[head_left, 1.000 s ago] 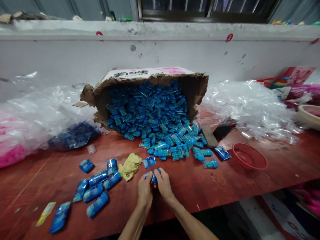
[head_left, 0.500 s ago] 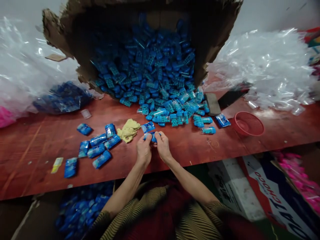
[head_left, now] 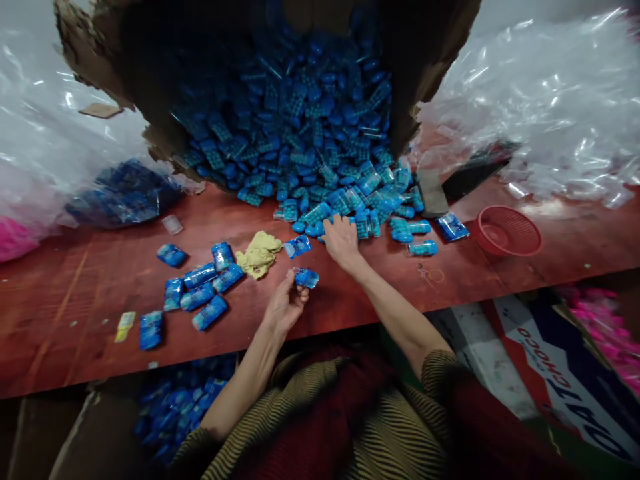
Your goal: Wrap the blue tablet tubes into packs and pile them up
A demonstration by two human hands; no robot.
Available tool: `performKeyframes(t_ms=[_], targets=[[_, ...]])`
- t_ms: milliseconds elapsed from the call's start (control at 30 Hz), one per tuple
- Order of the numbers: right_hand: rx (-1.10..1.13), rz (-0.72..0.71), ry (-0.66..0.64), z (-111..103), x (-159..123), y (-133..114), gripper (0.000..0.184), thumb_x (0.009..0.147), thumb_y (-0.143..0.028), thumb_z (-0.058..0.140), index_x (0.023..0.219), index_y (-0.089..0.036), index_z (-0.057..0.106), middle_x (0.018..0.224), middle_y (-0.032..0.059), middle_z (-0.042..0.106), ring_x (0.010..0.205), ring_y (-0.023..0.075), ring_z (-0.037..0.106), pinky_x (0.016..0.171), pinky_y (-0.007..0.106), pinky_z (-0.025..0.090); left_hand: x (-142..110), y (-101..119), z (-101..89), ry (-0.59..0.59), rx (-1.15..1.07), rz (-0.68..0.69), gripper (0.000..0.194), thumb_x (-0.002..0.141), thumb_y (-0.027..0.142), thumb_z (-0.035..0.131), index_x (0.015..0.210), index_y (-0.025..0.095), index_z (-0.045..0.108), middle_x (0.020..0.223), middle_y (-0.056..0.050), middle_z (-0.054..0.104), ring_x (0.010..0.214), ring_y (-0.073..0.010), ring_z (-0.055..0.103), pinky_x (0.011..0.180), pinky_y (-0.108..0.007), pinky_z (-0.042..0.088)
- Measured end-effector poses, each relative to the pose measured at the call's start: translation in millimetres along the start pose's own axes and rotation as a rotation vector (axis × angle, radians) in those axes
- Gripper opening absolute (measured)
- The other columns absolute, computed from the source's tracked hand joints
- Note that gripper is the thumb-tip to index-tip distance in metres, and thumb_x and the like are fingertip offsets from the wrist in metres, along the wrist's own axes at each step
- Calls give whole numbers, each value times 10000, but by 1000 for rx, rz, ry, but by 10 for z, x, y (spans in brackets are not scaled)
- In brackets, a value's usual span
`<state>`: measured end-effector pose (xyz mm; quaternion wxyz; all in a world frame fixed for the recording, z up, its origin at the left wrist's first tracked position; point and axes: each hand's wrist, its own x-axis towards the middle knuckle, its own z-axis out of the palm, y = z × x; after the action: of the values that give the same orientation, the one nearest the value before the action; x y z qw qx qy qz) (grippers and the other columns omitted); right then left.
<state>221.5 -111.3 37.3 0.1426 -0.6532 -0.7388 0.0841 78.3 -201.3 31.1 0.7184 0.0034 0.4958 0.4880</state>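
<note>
Pinching a blue packet (head_left: 306,277), left hand (head_left: 283,308) hovers near table edge (head_left: 345,325).

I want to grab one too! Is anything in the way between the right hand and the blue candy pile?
Nothing visible. The right hand already rests on the near edge of the blue candy pile; the left hand holds a small blue packet off to the side.

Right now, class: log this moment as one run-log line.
left hand: holds blue packet | right hand: on spilled packet pile | yellow cloth: beside
</note>
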Motion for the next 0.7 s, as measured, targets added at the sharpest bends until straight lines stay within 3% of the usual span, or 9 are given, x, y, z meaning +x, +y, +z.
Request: performKeyframes(t_ms=[200,333,400,467,567,633,700], targets=[[-98,-82,-229,-26,26,35,332,887,-193,453,1218,-171,475,1145,164,519,846,248,619,675,329,420,-35,8,-44,-6,-42,-111,216,788,280,658,669,171,514,498,38,463,436,-53,463,385,-128,378],[63,-110,-265,-73,110,166,305,782,-188,562,1082,-136,533,1109,157,544,894,273,608,729,357,444,0,-18,-51,65,-71,-127,202,818,257,622,664,167,526,494,36,470,440,-58,489,399,-132,413],[344,-51,-221,-82,92,227,355,748,-199,587,1089,-129,518,1026,122,583,865,251,606,722,354,468,24,-28,-48,98,-95,-123,205,849,252,579,670,162,536,491,29,482,447,-65,511,413,-140,436],[787,45,-214,-82,-23,256,406,753,-242,576,1138,-152,483,945,65,602,787,203,610,655,325,502,48,-35,-48,122,-115,-116,232,873,250,538,663,153,536,492,19,500,452,-72,530,421,-148,450],[1429,126,-324,-75,-320,233,435,737,-309,606,1138,-209,473,909,10,598,705,148,611,542,277,534,71,-48,-48,135,-133,-96,256,900,246,484,673,145,545,492,7,519,453,-84,547,429,-162,466],[1630,149,-369,-60,-504,193,449,695,-313,671,1100,-220,499,862,-11,591,667,130,605,507,263,548,74,-58,-42,119,-129,-86,254,909,244,464,696,141,557,492,6,523,454,-90,554,437,-170,475],[1683,191,-350,-34,-618,156,463,673,-302,711,1084,-227,511,792,-31,579,621,117,593,485,258,555,69,-71,-34,97,-122,-74,253,913,250,455,715,138,567,490,8,522,456,-94,556,439,-172,477]])
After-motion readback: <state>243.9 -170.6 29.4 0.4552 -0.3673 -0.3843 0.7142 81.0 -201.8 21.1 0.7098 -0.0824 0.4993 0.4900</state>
